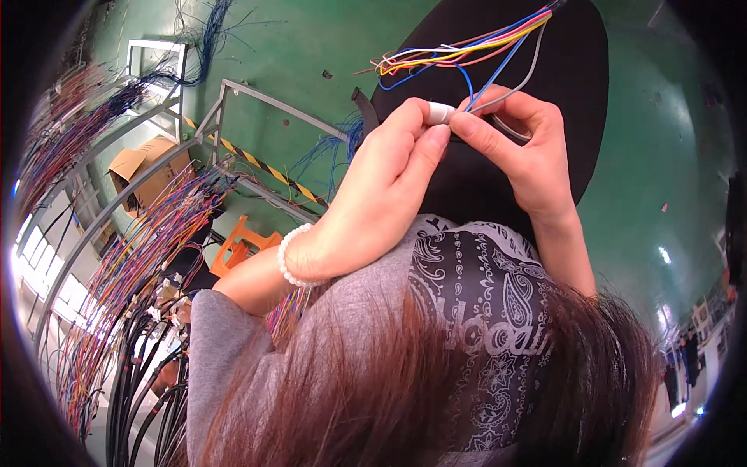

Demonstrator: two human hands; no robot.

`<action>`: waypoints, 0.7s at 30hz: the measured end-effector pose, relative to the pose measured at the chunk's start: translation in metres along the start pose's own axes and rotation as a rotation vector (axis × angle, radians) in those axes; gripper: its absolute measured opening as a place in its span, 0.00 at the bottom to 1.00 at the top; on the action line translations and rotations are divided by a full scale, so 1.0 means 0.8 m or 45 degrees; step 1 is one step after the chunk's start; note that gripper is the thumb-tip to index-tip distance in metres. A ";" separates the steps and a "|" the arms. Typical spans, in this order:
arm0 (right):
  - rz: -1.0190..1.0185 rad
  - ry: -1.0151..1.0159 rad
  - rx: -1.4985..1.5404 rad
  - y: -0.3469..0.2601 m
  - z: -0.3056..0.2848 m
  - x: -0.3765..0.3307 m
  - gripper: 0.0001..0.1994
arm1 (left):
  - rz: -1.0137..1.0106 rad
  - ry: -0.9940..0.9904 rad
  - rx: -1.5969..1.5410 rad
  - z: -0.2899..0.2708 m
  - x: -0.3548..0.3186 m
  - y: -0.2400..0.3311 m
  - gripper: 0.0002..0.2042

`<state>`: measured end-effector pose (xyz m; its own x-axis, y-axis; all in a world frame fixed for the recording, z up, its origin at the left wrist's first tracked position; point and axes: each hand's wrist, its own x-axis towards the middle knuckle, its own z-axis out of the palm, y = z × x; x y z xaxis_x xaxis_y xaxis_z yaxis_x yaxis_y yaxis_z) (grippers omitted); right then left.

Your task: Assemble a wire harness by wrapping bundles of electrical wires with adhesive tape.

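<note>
Above my lap, my left hand is closed around a small white connector, whose end sticks out past the fingers. My right hand pinches wires right at the connector's end, thumb against forefinger. A blue wire and a grey wire run into this pinch; whether their tips sit inside the connector is hidden by the fingertips. Both belong to a fan of coloured wires in blue, yellow, red, pink, white and brown, spreading left from a black sheath at the top.
Dark fabric lies beneath the hands. Many-coloured wire bundles hang over a grey metal frame on the left. Near them are an orange stool, a cardboard box and black cables. The floor is green.
</note>
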<state>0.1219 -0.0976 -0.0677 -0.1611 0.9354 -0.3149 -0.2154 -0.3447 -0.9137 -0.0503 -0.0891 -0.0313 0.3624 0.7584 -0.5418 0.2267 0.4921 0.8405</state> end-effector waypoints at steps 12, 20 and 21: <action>0.315 -0.077 0.535 -0.006 -0.017 -0.016 0.25 | 0.076 -0.048 0.354 -0.005 -0.008 0.018 0.09; 0.377 -0.355 0.479 0.010 -0.021 -0.004 0.27 | -0.010 -0.087 0.011 0.000 -0.008 0.015 0.12; 0.362 -0.391 0.461 0.012 -0.023 0.001 0.28 | -0.060 -0.070 0.013 0.000 -0.008 0.017 0.13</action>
<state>0.1372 -0.0988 -0.0816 -0.5230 0.7540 -0.3973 -0.4311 -0.6362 -0.6398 -0.0497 -0.0869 -0.0166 0.3998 0.7098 -0.5800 0.2540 0.5222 0.8141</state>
